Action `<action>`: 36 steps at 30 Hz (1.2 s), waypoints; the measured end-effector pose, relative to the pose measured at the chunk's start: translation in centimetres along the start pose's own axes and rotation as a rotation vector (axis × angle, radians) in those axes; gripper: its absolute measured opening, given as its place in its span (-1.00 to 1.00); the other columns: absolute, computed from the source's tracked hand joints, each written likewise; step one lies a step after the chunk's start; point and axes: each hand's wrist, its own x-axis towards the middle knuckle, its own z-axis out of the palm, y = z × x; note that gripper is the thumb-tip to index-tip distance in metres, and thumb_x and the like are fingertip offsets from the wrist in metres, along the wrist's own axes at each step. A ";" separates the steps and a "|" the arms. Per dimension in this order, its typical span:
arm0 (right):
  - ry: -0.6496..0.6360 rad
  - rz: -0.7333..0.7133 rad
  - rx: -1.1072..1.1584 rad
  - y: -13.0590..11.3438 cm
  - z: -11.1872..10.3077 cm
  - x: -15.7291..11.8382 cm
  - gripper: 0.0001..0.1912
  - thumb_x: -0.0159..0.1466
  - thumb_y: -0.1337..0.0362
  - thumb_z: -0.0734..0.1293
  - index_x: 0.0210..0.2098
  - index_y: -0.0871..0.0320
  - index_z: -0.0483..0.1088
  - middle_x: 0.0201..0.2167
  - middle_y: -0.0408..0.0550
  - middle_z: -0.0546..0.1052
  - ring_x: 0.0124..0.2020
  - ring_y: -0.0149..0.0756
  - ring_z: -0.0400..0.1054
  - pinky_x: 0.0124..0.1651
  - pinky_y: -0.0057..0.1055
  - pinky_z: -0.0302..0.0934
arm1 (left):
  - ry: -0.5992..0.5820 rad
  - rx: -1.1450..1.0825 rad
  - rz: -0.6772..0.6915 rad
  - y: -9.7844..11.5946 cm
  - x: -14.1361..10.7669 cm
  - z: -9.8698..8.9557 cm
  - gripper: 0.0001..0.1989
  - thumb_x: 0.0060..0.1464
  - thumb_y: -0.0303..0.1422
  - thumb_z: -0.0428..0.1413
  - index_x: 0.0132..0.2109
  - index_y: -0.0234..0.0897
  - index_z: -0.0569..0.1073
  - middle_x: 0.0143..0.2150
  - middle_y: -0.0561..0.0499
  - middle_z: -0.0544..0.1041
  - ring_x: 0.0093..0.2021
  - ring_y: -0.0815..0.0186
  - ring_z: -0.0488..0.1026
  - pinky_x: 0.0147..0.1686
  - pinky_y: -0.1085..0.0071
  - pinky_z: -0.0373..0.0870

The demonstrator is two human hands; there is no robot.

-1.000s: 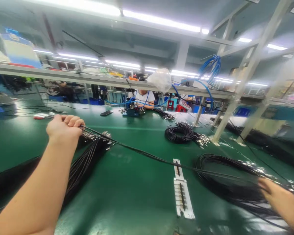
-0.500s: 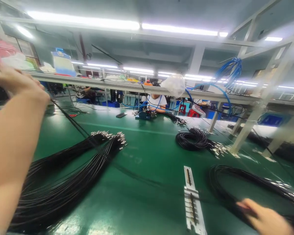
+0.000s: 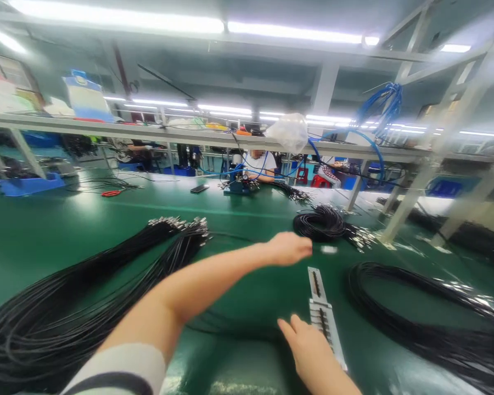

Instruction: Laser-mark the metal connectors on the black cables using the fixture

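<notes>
Nearest me, my right grip (image 3: 313,348) has thumb and forefinger apart; blur hides whether it pinches the dark strand (image 3: 230,332) to its left. Just right of it lies the slotted white fixture (image 3: 328,319) on the green desk (image 3: 251,291). One large bundle (image 3: 94,269) sits well left of this grip, a looped bundle (image 3: 420,340) to its right. Farther out, my left grip (image 3: 290,249) is curled tight, apparently around a black cable (image 3: 233,235), with a blurred pale tip (image 3: 328,249) just beyond. I'd judge the work partway: both bundles are gathered, while this cable seems laid in neither; how many remain, I can't tell. Past my left grip are a coil (image 3: 321,222), then a phone (image 3: 199,188) and blue device (image 3: 236,184).
</notes>
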 end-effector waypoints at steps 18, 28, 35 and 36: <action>0.446 0.590 0.737 2.8 1.3 -6.2 -0.78 0.26 0.27 0.18 -0.13 0.09 0.36 -0.18 0.03 0.37 -0.11 -0.20 0.27 -0.07 -0.22 0.23 | -0.415 0.561 0.155 -12.7 -3.5 7.3 -0.88 0.16 -0.37 -0.02 -0.25 -0.28 0.40 -0.24 -0.03 0.37 -0.18 0.27 0.26 -0.12 0.36 0.21; 0.423 0.763 0.932 3.7 0.4 -5.8 -0.80 0.26 0.25 0.19 -0.17 0.10 0.38 -0.16 -0.04 0.39 -0.13 -0.27 0.31 -0.06 -0.33 0.22 | -0.472 0.514 -0.112 -10.2 -4.0 6.4 -0.90 0.17 -0.39 -0.11 -0.26 -0.22 0.29 -0.45 0.08 0.43 -0.41 0.30 0.35 -0.36 0.42 0.19; 0.422 0.758 0.794 6.1 1.4 -5.1 -0.75 0.24 0.32 0.15 -0.17 0.10 0.40 -0.17 -0.03 0.37 -0.14 -0.29 0.31 -0.09 -0.34 0.24 | -0.500 0.743 -0.069 -10.2 -4.5 7.0 -0.86 0.14 -0.38 -0.10 -0.29 -0.21 0.35 -0.27 0.03 0.48 -0.26 0.23 0.42 -0.32 0.40 0.26; 0.397 0.734 0.760 6.5 1.6 -5.0 -0.74 0.24 0.34 0.14 -0.16 0.10 0.40 -0.16 -0.02 0.36 -0.13 -0.28 0.31 -0.09 -0.33 0.24 | -0.496 0.769 -0.066 -10.2 -4.6 7.1 -0.85 0.14 -0.38 -0.10 -0.29 -0.21 0.35 -0.25 0.02 0.48 -0.24 0.23 0.42 -0.30 0.39 0.27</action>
